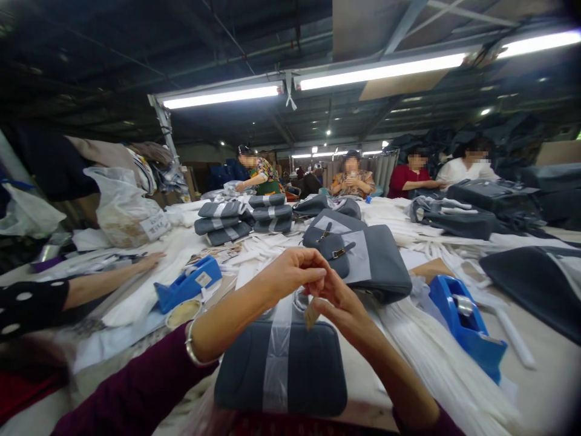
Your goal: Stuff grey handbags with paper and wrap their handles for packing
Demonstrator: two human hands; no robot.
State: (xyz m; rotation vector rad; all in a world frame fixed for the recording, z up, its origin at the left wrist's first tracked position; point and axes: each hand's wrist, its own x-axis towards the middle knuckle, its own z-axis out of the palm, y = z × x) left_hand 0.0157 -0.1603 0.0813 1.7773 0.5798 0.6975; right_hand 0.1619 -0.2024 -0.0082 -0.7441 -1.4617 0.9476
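My left hand (302, 267) and my right hand (339, 298) meet fingertip to fingertip above a dark blue-grey bag piece (318, 369). A clear plastic band (278, 363) wraps around the middle of that piece. The fingers of my left hand are pinched together; whatever is between them is too small to make out. From the thumb side of my right hand, whose fingers are curled, hangs a small brown tag (311, 316). Just behind my hands lies a larger dark bag (385, 260) with buckled straps and a white sheet on it.
Blue tape dispensers stand on the left (190, 281) and right (467, 327). Banded dark pieces (222, 221) are stacked behind. White strips (436, 357) cover much of the table. A co-worker's arm (104, 284) reaches in from the left; several people work across the table.
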